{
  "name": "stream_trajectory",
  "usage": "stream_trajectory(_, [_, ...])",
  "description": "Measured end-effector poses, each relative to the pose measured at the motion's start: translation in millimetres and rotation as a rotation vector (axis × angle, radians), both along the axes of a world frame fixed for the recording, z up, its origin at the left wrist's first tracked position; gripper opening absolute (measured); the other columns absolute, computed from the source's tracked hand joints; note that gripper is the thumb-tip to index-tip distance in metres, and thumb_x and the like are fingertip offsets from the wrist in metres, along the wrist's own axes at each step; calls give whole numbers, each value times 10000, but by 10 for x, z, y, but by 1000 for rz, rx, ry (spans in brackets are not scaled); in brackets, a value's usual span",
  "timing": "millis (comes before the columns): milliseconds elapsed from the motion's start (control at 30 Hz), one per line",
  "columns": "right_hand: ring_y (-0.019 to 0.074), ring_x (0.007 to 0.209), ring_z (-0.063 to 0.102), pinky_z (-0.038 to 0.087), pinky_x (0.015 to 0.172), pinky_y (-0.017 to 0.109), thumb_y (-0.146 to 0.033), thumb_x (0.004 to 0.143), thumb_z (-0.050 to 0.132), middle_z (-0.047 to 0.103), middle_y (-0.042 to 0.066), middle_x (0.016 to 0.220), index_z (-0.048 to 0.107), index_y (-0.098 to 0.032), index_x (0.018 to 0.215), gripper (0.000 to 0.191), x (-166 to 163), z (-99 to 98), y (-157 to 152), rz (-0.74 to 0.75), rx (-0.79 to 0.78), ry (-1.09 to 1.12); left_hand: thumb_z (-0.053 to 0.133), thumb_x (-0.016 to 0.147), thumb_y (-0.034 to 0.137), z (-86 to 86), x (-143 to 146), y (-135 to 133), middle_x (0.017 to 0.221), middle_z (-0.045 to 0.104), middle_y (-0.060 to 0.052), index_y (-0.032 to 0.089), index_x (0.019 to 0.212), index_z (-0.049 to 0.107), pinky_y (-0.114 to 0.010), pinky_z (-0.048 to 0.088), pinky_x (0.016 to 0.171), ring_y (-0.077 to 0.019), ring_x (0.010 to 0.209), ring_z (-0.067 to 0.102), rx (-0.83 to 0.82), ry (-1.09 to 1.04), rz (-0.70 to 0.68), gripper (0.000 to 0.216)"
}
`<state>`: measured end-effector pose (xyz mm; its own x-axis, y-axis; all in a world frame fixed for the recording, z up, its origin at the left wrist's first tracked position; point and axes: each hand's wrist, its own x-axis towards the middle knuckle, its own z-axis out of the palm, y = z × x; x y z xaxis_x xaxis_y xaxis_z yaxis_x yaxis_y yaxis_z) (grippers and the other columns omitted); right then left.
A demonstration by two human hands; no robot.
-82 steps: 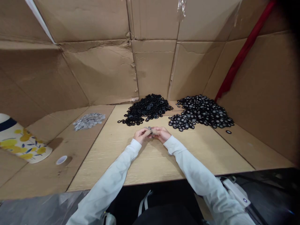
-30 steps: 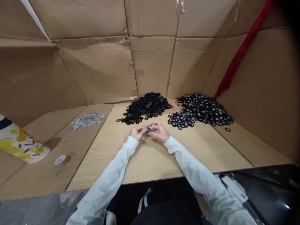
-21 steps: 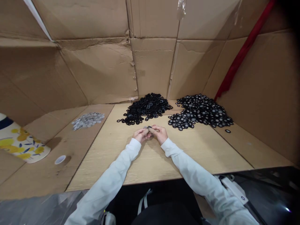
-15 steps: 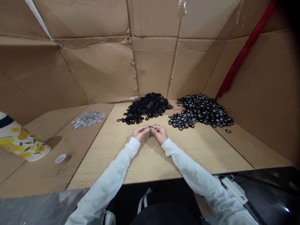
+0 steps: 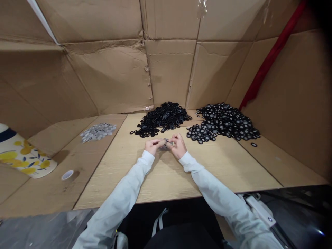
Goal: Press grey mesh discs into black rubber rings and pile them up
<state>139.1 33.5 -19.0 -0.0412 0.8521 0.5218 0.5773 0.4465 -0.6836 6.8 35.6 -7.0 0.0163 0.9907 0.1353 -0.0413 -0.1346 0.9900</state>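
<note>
Over the middle of the board, my left hand (image 5: 153, 145) and my right hand (image 5: 178, 146) meet at the fingertips. Pinched between them is a small black ring (image 5: 168, 141), partly hidden by the fingers. Whether a disc sits inside the ring is too small to tell. Just under the fingertips shows a small greyish patch of what look like discs (image 5: 164, 148). Behind my hands rises a heap of black rings (image 5: 166, 116). To its right lies a heap of black rings with pale centres (image 5: 225, 121). Pale grey discs (image 5: 98, 132) are piled on the left.
Cardboard walls (image 5: 171, 69) enclose the back and sides of the wooden board (image 5: 116, 176). A flower-patterned cylinder (image 5: 28, 154) and a small white round lid-like piece (image 5: 67, 175) stand at left. One loose ring (image 5: 254, 144) lies far right. Red cloth (image 5: 269, 58) hangs on the right wall.
My right hand's fingers have lifted and spread slightly, and my left fingers have straightened. More of the greyish patch shows beneath them. The heaps look the same.
</note>
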Motion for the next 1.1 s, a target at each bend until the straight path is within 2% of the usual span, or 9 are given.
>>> stream_trajectory(167, [218, 854, 362, 329, 737, 379, -119, 630, 524, 422, 76, 846, 615, -162, 674, 109, 35, 84, -70, -74, 102, -315, 682, 505, 265, -28, -39, 52, 757, 667, -79, 142, 674, 683, -316, 432, 748, -201, 742, 590, 96, 137, -166, 210])
stream_trajectory(267, [238, 895, 348, 309, 751, 408, -137, 648, 510, 433, 86, 901, 612, -165, 716, 125, 35, 108, -98, -76, 149, -368, 693, 486, 273, -11, -31, 41, 774, 668, -85, 140, 678, 681, -329, 434, 767, -211, 761, 594, 69, 101, -145, 234])
stream_trajectory(367, [221, 907, 375, 317, 782, 404, -199, 664, 521, 432, 74, 918, 607, -171, 708, 101, 23, 97, -71, -18, 118, -163, 719, 438, 279, 19, 2, 18, 725, 667, -78, 128, 644, 672, -339, 448, 751, -196, 702, 599, -48, -66, -88, 259])
stream_trajectory(533, [172, 873, 463, 388, 748, 324, -285, 579, 613, 422, 49, 918, 613, -173, 707, 170, -1, 43, 12, 202, -154, 372, 737, 420, 214, 12, 79, -25, 701, 658, -55, 117, 635, 651, -305, 452, 767, -146, 682, 597, -228, -375, -25, 251])
stream_trajectory(667, [164, 838, 481, 400, 709, 303, -316, 572, 601, 444, 42, 861, 603, -166, 614, 155, -21, 16, 41, 139, -214, 552, 740, 417, 184, -21, 113, -51, 672, 654, -48, 116, 621, 636, -315, 464, 750, -139, 635, 601, -275, -450, -71, 239])
stream_trajectory(767, [154, 802, 484, 405, 682, 288, -295, 580, 584, 455, 36, 814, 582, -163, 567, 132, -19, -6, 60, 110, -197, 555, 750, 398, 190, -17, 107, -57, 684, 658, -52, 117, 660, 646, -326, 458, 763, -149, 641, 607, -274, -414, -108, 292])
stream_trajectory(867, [150, 779, 482, 409, 667, 285, -244, 578, 575, 458, 34, 801, 570, -158, 557, 89, -11, -33, 71, 114, -186, 486, 751, 395, 213, 4, 84, -59, 684, 658, -57, 111, 661, 659, -326, 457, 748, -144, 619, 598, -200, -314, -93, 299])
stream_trajectory(967, [156, 791, 470, 410, 677, 293, -215, 586, 568, 447, 34, 800, 574, -156, 572, 61, -13, -41, 56, 82, -136, 394, 746, 395, 242, 26, 72, -76, 606, 644, -58, 97, 615, 665, -325, 460, 695, -142, 559, 579, -150, -203, -33, 275])
stream_trajectory(1100, [162, 787, 438, 397, 728, 326, -234, 620, 565, 407, 32, 784, 602, -166, 601, 80, -18, 0, 9, -29, -38, 262, 728, 420, 250, 49, 96, -116, 571, 638, -50, 112, 621, 671, -315, 456, 654, -141, 536, 567, -109, -170, 66, 251])
